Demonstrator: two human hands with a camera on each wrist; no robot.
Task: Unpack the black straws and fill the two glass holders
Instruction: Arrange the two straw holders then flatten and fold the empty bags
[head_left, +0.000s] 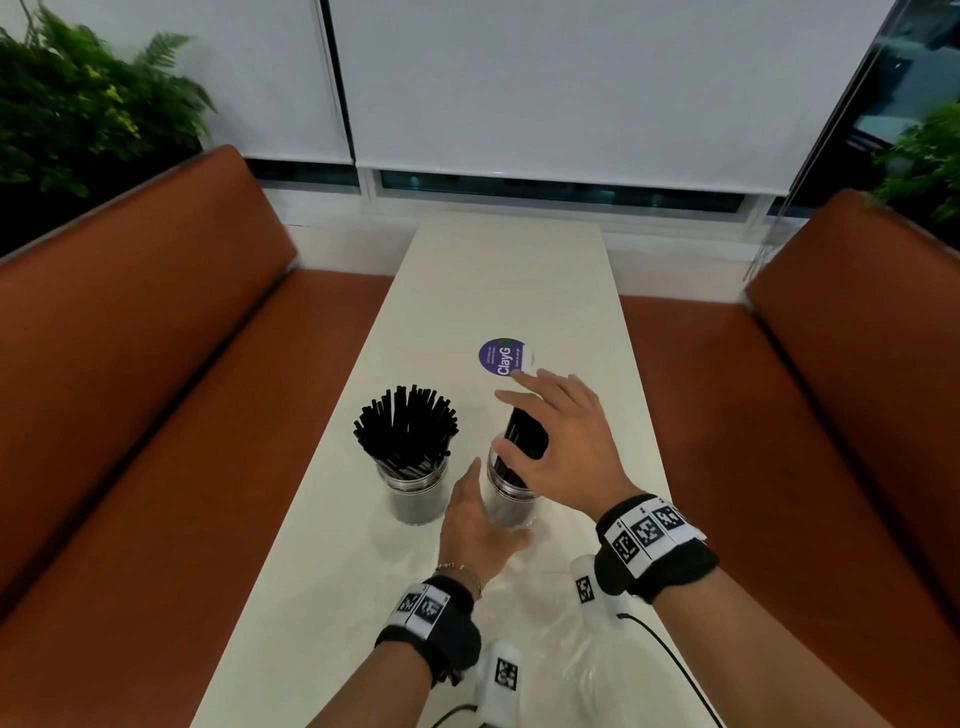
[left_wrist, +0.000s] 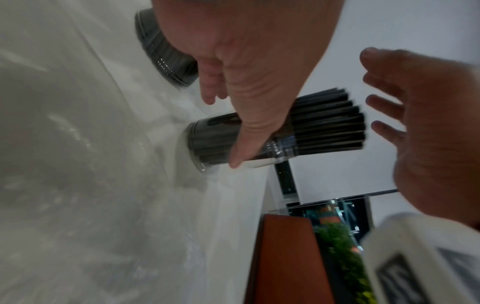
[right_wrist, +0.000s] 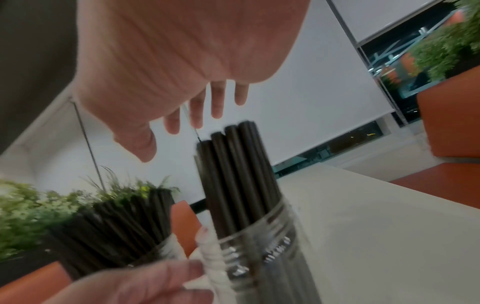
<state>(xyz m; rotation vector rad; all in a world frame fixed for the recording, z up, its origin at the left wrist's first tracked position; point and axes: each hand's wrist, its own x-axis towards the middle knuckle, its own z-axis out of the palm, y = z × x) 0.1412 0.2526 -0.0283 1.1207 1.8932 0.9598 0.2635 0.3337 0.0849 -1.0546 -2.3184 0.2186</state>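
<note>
Two glass holders stand on the white table (head_left: 467, 291). The left holder (head_left: 414, 499) is packed with fanned-out black straws (head_left: 406, 428). In the right holder (head_left: 511, 501) a tight bundle of black straws (head_left: 527, 434) stands upright. My left hand (head_left: 475, 514) wraps round the right holder low down, with the thumb (left_wrist: 249, 133) across its near side and fingers on its far side. Over the bundle (right_wrist: 233, 174) hovers my right hand (head_left: 566, 436), fingers spread, not gripping. Whether it touches the straw tops I cannot tell.
Crumpled clear plastic wrapping (head_left: 571, 654) lies on the table's near end under my wrists. A round purple sticker (head_left: 500, 357) sits just beyond my right hand. Orange benches (head_left: 156, 389) flank the table, and plants (head_left: 78, 104) stand behind them.
</note>
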